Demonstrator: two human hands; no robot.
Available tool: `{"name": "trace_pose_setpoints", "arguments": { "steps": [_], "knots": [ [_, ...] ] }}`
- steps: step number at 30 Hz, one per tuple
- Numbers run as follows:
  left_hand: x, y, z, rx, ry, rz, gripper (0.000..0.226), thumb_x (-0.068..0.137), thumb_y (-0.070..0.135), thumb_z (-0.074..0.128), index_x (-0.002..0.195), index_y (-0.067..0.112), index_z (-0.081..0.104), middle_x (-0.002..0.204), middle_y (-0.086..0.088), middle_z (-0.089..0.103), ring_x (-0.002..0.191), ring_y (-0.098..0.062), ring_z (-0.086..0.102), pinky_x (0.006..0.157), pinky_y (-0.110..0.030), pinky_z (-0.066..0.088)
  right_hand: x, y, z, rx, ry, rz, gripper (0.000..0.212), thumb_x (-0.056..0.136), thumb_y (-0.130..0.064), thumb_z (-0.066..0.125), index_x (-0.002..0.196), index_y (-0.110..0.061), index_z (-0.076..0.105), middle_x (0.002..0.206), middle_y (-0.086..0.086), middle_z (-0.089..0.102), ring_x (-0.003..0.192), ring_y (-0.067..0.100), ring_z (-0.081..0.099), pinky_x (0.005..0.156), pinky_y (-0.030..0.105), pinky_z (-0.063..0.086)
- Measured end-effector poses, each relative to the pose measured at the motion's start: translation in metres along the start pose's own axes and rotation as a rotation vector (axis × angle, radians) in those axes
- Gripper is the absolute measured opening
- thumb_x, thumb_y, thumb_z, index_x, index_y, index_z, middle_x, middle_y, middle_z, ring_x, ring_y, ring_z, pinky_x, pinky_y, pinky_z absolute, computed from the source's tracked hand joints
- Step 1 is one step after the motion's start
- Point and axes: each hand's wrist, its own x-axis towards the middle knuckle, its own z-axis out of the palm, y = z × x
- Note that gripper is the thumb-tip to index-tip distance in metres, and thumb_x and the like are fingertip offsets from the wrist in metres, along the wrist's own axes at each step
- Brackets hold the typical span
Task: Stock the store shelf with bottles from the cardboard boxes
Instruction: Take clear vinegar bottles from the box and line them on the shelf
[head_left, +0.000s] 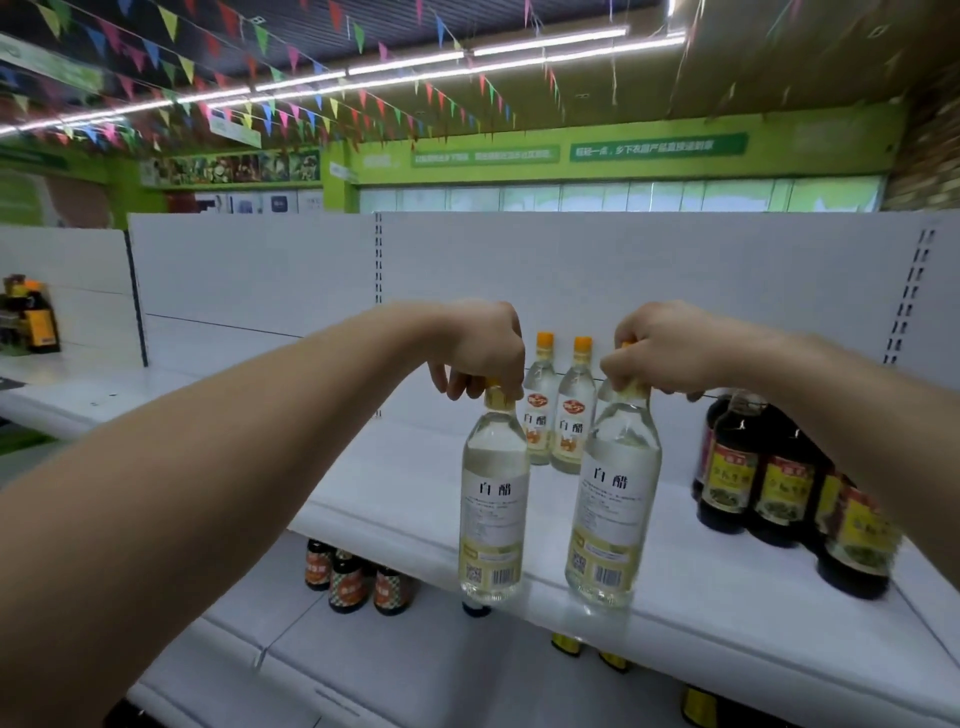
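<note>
The white shelf unit (675, 270) fills the scene ahead of you, its back panel rising behind a wide top shelf (405, 493). A lower shelf (291, 623) juts out nearer to you beneath it.

On the right of the top shelf stands a cluster of large dark sauce bottles (779, 493) with red and yellow labels, running from the back panel towards the near edge.

You hold two clear vinegar bottles, both upright and side by side at the near edge of the top shelf. The left clear bottle (493, 509) and the right clear bottle (613, 499) have their white labels and barcodes facing you. Their bases overlap the shelf's front lip, and you cannot tell whether they rest on it or hang just above it.

Further back, between those two, a pair of shelved clear bottles (540, 410) with orange caps stands close to the back panel, touching each other.

Far to the left, on another bay, sit a few dark bottles (36, 322). On the lower shelf, left of centre, stand small brown bottles (348, 579) with orange labels.

Your left hand (483, 348) reaches in from above with its fingers curled tightly round the left clear bottle's neck, just under its yellow cap. Your right hand (660, 353) does the same on the right clear bottle, its fingers wrapped over the cap and hiding most of it.
</note>
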Motion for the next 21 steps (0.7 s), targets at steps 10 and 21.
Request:
{"name": "trace_pose_setpoints", "arguments": {
  "steps": [10, 21],
  "knots": [
    [0.084, 0.036, 0.002, 0.025, 0.03, -0.083, 0.015, 0.091, 0.019, 0.072, 0.089, 0.004, 0.072, 0.069, -0.013, 0.069, 0.053, -0.025, 0.064, 0.071, -0.045, 0.066, 0.051, 0.083, -0.006, 0.001, -0.03, -0.019, 0.023, 0.09, -0.032, 0.067, 0.084, -0.01, 0.07, 0.076, 0.009, 0.063, 0.064, 0.023, 0.058, 0.049, 0.028, 0.053],
    [0.165, 0.011, 0.023, 0.043, -0.015, -0.07, 0.014, 0.091, 0.02, 0.072, 0.09, 0.006, 0.072, 0.072, -0.013, 0.071, 0.056, -0.025, 0.064, 0.07, -0.042, 0.065, 0.112, 0.113, 0.028, 0.007, -0.081, 0.058, 0.028, 0.088, -0.036, 0.066, 0.09, -0.009, 0.073, 0.069, 0.009, 0.065, 0.056, 0.025, 0.059, 0.048, 0.029, 0.053]
  ]
}}
